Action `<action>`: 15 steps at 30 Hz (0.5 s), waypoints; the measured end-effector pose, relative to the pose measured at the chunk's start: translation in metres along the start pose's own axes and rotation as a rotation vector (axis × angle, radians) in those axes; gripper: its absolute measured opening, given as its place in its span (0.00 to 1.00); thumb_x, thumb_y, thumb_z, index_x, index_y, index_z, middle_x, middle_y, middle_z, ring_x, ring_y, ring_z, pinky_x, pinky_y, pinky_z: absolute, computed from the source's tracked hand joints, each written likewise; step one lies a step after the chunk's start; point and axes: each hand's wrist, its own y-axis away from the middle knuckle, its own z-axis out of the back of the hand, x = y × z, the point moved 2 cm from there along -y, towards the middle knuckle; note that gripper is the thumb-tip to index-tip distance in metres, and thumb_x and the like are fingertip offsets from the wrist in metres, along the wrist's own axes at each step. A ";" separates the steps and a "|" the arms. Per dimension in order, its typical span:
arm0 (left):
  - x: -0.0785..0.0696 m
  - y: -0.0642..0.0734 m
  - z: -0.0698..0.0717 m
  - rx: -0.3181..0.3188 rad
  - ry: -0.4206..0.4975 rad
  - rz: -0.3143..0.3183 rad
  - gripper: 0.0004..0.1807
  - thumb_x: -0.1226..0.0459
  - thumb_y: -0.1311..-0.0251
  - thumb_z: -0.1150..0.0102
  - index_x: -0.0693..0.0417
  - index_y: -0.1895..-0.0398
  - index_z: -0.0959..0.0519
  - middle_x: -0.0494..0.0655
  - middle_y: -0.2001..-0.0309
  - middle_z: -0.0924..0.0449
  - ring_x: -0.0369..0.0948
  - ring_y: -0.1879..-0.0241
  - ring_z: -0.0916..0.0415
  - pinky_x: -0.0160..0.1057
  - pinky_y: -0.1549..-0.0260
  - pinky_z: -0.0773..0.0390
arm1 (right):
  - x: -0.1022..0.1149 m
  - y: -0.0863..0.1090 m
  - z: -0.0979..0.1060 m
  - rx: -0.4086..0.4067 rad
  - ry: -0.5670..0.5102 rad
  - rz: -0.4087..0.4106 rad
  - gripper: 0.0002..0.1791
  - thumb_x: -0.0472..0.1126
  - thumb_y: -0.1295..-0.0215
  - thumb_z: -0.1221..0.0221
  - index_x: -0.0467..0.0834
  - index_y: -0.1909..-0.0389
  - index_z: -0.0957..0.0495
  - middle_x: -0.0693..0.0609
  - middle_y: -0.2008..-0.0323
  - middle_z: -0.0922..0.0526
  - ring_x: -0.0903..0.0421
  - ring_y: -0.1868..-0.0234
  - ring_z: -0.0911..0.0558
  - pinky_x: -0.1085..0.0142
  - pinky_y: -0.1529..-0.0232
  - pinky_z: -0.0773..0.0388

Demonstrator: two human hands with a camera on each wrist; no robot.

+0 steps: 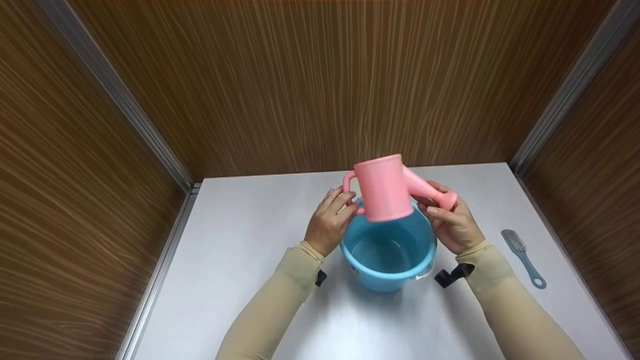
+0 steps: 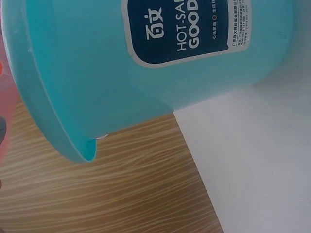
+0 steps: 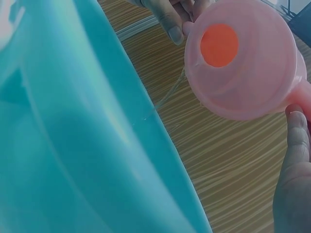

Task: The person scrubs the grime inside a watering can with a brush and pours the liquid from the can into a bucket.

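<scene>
A pink watering can is held tilted above a blue bucket. My left hand grips its handle, the fingers curled round the lower part. On the other side my right hand holds the spout near its rounded end, between thumb and fingers. The right wrist view looks at the can's bottom, with an orange patch showing on it. A thin stream of water runs from the can towards the bucket. In the left wrist view the bucket's labelled side fills most of the picture.
A blue-grey brush lies bristles up on the white table, right of the right forearm. Wood-grain panels stand behind and on both sides. The bucket's white handle hangs at its front right.
</scene>
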 end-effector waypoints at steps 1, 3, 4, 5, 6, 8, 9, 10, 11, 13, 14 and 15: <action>0.000 0.000 0.000 -0.002 -0.008 -0.004 0.10 0.62 0.43 0.33 0.50 0.57 0.16 0.44 0.48 0.20 0.44 0.39 0.30 0.44 0.40 0.34 | 0.000 0.000 0.000 -0.002 0.002 0.001 0.28 0.20 0.37 0.51 0.39 0.36 0.34 0.41 0.39 0.28 0.43 0.40 0.26 0.55 0.38 0.32; -0.002 -0.002 0.000 -0.001 -0.023 -0.013 0.10 0.62 0.43 0.33 0.50 0.57 0.16 0.45 0.48 0.21 0.44 0.40 0.30 0.44 0.41 0.33 | 0.000 0.001 0.001 0.000 -0.008 0.006 0.28 0.20 0.37 0.52 0.39 0.36 0.34 0.40 0.39 0.29 0.43 0.40 0.27 0.55 0.37 0.34; -0.002 -0.002 0.000 0.001 -0.030 -0.019 0.10 0.62 0.43 0.33 0.50 0.58 0.17 0.45 0.48 0.21 0.45 0.40 0.30 0.45 0.41 0.33 | 0.001 0.002 0.001 -0.001 -0.014 0.007 0.28 0.20 0.38 0.52 0.39 0.36 0.34 0.40 0.39 0.29 0.43 0.40 0.27 0.54 0.37 0.34; -0.003 -0.003 0.001 0.002 -0.038 -0.025 0.10 0.62 0.43 0.33 0.50 0.58 0.17 0.45 0.49 0.21 0.45 0.40 0.29 0.45 0.41 0.33 | 0.001 0.002 0.001 -0.001 -0.020 0.009 0.28 0.20 0.38 0.52 0.39 0.36 0.34 0.40 0.39 0.29 0.43 0.40 0.27 0.54 0.37 0.35; -0.003 -0.004 0.001 0.005 -0.048 -0.030 0.09 0.62 0.42 0.33 0.50 0.58 0.17 0.46 0.49 0.21 0.45 0.40 0.29 0.45 0.41 0.33 | 0.001 0.003 0.001 -0.004 -0.024 0.012 0.28 0.20 0.38 0.52 0.39 0.37 0.34 0.40 0.40 0.29 0.43 0.40 0.27 0.54 0.37 0.35; -0.004 -0.005 0.001 0.010 -0.057 -0.039 0.09 0.62 0.42 0.34 0.50 0.58 0.17 0.46 0.49 0.21 0.45 0.40 0.29 0.45 0.41 0.33 | 0.002 0.003 0.002 0.000 -0.031 0.018 0.29 0.19 0.39 0.52 0.38 0.36 0.35 0.40 0.40 0.29 0.42 0.40 0.26 0.54 0.37 0.35; -0.004 -0.005 0.001 0.012 -0.059 -0.041 0.09 0.62 0.41 0.35 0.50 0.58 0.17 0.46 0.48 0.21 0.45 0.40 0.30 0.45 0.41 0.33 | 0.002 0.003 0.002 0.000 -0.027 0.021 0.29 0.19 0.39 0.52 0.38 0.36 0.35 0.39 0.40 0.28 0.42 0.41 0.26 0.54 0.37 0.34; -0.005 -0.005 0.001 0.013 -0.062 -0.045 0.08 0.62 0.41 0.35 0.50 0.58 0.17 0.46 0.48 0.21 0.45 0.40 0.30 0.45 0.41 0.33 | 0.002 0.003 0.002 0.005 -0.027 0.024 0.29 0.19 0.39 0.53 0.37 0.36 0.36 0.39 0.39 0.29 0.42 0.41 0.26 0.54 0.38 0.33; -0.005 -0.005 0.001 0.013 -0.063 -0.047 0.08 0.61 0.40 0.36 0.50 0.58 0.17 0.45 0.48 0.21 0.44 0.40 0.30 0.45 0.40 0.34 | 0.002 0.003 0.002 0.010 -0.027 0.028 0.30 0.19 0.39 0.53 0.36 0.35 0.36 0.38 0.39 0.29 0.42 0.41 0.26 0.54 0.38 0.33; -0.005 -0.005 0.001 0.014 -0.060 -0.048 0.08 0.61 0.38 0.38 0.49 0.58 0.17 0.45 0.48 0.21 0.44 0.39 0.30 0.44 0.40 0.34 | 0.003 0.003 0.003 0.020 -0.029 0.032 0.30 0.19 0.40 0.54 0.35 0.34 0.37 0.38 0.39 0.29 0.41 0.42 0.25 0.53 0.39 0.32; -0.005 -0.005 0.001 0.013 -0.062 -0.050 0.08 0.60 0.37 0.39 0.49 0.57 0.17 0.45 0.48 0.21 0.44 0.39 0.30 0.45 0.40 0.34 | 0.003 0.002 0.003 0.023 -0.031 0.034 0.31 0.19 0.40 0.54 0.35 0.34 0.38 0.37 0.40 0.29 0.41 0.43 0.25 0.54 0.39 0.32; -0.005 -0.005 0.001 0.014 -0.062 -0.050 0.08 0.60 0.37 0.39 0.49 0.57 0.17 0.45 0.48 0.21 0.44 0.39 0.31 0.45 0.40 0.34 | 0.003 0.002 0.003 0.025 -0.035 0.033 0.31 0.19 0.40 0.54 0.35 0.34 0.38 0.38 0.40 0.28 0.42 0.43 0.24 0.54 0.39 0.31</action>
